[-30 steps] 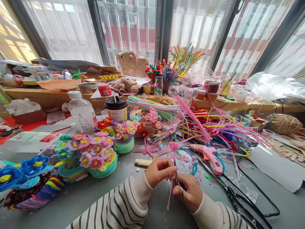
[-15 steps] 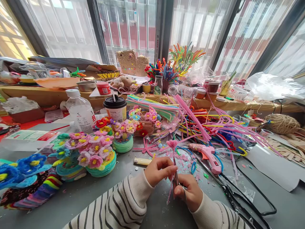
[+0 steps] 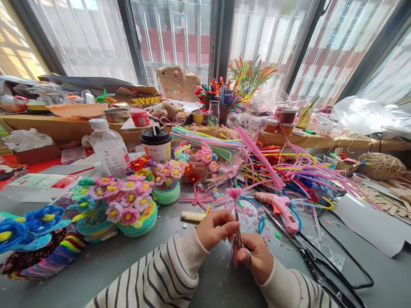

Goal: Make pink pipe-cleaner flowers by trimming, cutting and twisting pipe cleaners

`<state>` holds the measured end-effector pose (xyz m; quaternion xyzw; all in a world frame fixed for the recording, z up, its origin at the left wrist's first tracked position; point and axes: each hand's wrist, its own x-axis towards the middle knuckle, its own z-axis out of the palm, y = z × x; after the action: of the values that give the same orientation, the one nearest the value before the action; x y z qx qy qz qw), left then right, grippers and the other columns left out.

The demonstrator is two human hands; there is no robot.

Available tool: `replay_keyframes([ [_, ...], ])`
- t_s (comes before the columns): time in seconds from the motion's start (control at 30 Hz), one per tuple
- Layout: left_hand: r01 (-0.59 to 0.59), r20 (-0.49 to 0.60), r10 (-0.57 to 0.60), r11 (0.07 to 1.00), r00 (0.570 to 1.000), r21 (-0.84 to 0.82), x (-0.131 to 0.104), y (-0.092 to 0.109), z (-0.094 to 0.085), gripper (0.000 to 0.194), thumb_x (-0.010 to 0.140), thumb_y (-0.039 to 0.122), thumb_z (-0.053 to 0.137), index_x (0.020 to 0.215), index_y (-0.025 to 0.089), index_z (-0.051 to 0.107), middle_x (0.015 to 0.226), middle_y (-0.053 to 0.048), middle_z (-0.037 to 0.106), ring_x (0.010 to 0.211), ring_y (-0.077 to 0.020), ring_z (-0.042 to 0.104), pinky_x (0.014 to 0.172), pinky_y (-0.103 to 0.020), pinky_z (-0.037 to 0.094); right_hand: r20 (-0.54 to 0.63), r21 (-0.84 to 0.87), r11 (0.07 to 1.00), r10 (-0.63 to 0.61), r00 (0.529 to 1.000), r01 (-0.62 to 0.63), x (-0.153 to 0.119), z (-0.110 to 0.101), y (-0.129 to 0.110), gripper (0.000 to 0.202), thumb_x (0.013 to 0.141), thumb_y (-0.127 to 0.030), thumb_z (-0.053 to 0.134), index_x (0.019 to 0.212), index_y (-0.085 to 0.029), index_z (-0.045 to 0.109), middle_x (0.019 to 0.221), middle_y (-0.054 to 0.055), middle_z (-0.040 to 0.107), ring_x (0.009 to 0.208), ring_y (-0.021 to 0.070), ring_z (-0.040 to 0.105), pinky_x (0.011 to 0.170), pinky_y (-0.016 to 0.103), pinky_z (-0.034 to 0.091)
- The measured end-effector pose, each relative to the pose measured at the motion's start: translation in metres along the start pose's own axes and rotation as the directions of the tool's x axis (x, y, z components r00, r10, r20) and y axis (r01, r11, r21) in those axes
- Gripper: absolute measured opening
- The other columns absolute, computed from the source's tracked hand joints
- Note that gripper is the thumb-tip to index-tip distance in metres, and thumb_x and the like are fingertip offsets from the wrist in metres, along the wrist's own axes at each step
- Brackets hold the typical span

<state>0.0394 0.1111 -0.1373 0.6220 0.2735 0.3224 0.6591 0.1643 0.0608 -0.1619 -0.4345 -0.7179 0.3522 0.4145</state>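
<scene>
My left hand (image 3: 215, 229) pinches a pink pipe cleaner (image 3: 234, 193) between thumb and fingertips. Its fuzzy, bunched tip points up and away from me, and a thin strand hangs below the fingers. In my right hand (image 3: 256, 256) is a pair of metal scissors (image 3: 238, 240), blades upward along the pipe cleaner and close against my left fingertips. Whether the blades are apart is too small to tell. Pink fluff and glitter lie scattered on the table around both hands.
A pink glue gun (image 3: 282, 210) with a black cord lies to the right, beside a heap of pipe cleaners (image 3: 260, 160). Pipe-cleaner flower pots (image 3: 138, 222) stand left, before a plastic bottle (image 3: 107, 149) and a lidded cup (image 3: 156, 147). A lighter (image 3: 192, 216) lies near my left hand.
The scissors and the pink tip have shifted very slightly. The strand below my fingers hangs a little differently. Both hands stay in nearly the same place.
</scene>
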Motion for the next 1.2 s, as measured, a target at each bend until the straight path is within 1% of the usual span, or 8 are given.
replay_keyframes([
  [0.1, 0.002, 0.021, -0.002, 1.000, 1.000, -0.006, 0.0007, -0.0005, -0.0007, 0.029, 0.063, 0.038, 0.053, 0.054, 0.013, 0.042, 0.042, 0.005, 0.044, 0.039, -0.0033, 0.037, 0.040, -0.017, 0.027, -0.009, -0.019, 1.000, 0.021, 1.000, -0.021, 0.0003, -0.0001, 0.0012, 0.058, 0.062, -0.069, 0.023, 0.042, -0.017, 0.037, 0.039, -0.003, 0.033, 0.039, 0.0091, 0.032, 0.039, 0.021, 0.025],
  [0.3, -0.003, 0.008, 0.003, 1.000, 1.000, -0.016, 0.0024, -0.0021, -0.0007, 0.029, 0.063, 0.039, 0.053, 0.054, 0.014, 0.040, 0.042, 0.006, 0.042, 0.038, -0.0032, 0.036, 0.039, -0.017, 0.026, -0.043, -0.076, 0.995, 0.066, 0.997, -0.069, 0.0027, -0.0024, 0.0012, 0.054, 0.063, -0.067, 0.028, 0.040, -0.018, 0.031, 0.037, -0.002, 0.039, 0.036, 0.0085, 0.034, 0.038, 0.021, 0.028],
  [0.5, -0.008, -0.016, 0.008, 1.000, 1.000, -0.001, 0.0011, 0.0011, 0.0003, 0.030, 0.062, 0.040, 0.053, 0.054, 0.014, 0.041, 0.041, 0.005, 0.042, 0.038, -0.0034, 0.036, 0.038, -0.017, 0.026, -0.077, -0.095, 0.993, 0.056, 0.995, -0.064, 0.0023, -0.0018, -0.0005, 0.053, 0.063, -0.066, 0.030, 0.040, -0.018, 0.028, 0.035, -0.003, 0.036, 0.035, 0.0074, 0.032, 0.036, 0.020, 0.026],
  [0.67, -0.010, 0.011, 0.010, 0.999, 1.000, 0.036, -0.0007, 0.0005, -0.0005, 0.029, 0.064, 0.040, 0.052, 0.055, 0.013, 0.044, 0.043, 0.005, 0.043, 0.039, -0.0036, 0.037, 0.040, -0.017, 0.028, -0.021, -0.016, 0.999, 0.029, 0.999, -0.029, 0.0001, -0.0004, 0.0012, 0.057, 0.062, -0.069, 0.023, 0.042, -0.017, 0.033, 0.040, -0.003, 0.032, 0.039, 0.0088, 0.031, 0.038, 0.021, 0.025],
  [0.8, 0.001, 0.021, -0.002, 0.997, 1.000, 0.075, -0.0012, 0.0014, -0.0001, 0.030, 0.063, 0.040, 0.052, 0.054, 0.013, 0.045, 0.042, 0.005, 0.042, 0.040, -0.0038, 0.037, 0.041, -0.017, 0.028, -0.020, -0.006, 1.000, 0.028, 0.999, -0.028, -0.0009, -0.0004, 0.0023, 0.057, 0.062, -0.069, 0.023, 0.044, -0.016, 0.037, 0.042, -0.003, 0.031, 0.040, 0.0089, 0.030, 0.039, 0.021, 0.024],
  [0.9, 0.006, 0.020, -0.008, 0.996, 1.000, 0.087, -0.0009, 0.0029, 0.0009, 0.031, 0.062, 0.041, 0.053, 0.053, 0.013, 0.045, 0.041, 0.005, 0.042, 0.039, -0.0037, 0.036, 0.041, -0.017, 0.028, -0.037, -0.043, 0.998, 0.036, 0.999, -0.038, 0.0001, -0.0011, 0.0029, 0.058, 0.061, -0.069, 0.024, 0.043, -0.016, 0.037, 0.041, -0.003, 0.030, 0.039, 0.0086, 0.029, 0.039, 0.021, 0.025],
  [1.07, 0.009, 0.022, -0.010, 0.999, 1.000, 0.043, 0.0006, 0.0008, 0.0009, 0.029, 0.063, 0.039, 0.052, 0.053, 0.013, 0.044, 0.041, 0.005, 0.042, 0.038, -0.0033, 0.036, 0.039, -0.017, 0.027, -0.107, -0.150, 0.987, 0.044, 0.993, -0.059, 0.0012, -0.0022, 0.0051, 0.056, 0.063, -0.068, 0.025, 0.041, -0.017, 0.034, 0.037, -0.005, 0.030, 0.037, 0.0073, 0.027, 0.036, 0.020, 0.025],
  [1.2, 0.002, 0.020, -0.002, 0.999, 1.000, 0.039, 0.0010, -0.0008, 0.0003, 0.029, 0.065, 0.038, 0.051, 0.054, 0.013, 0.043, 0.041, 0.005, 0.041, 0.038, -0.0033, 0.036, 0.039, -0.017, 0.027, -0.113, -0.143, 0.987, 0.055, 0.992, -0.071, 0.0011, -0.0019, 0.0057, 0.054, 0.064, -0.065, 0.029, 0.040, -0.017, 0.032, 0.035, -0.005, 0.032, 0.035, 0.0066, 0.028, 0.036, 0.019, 0.026],
])
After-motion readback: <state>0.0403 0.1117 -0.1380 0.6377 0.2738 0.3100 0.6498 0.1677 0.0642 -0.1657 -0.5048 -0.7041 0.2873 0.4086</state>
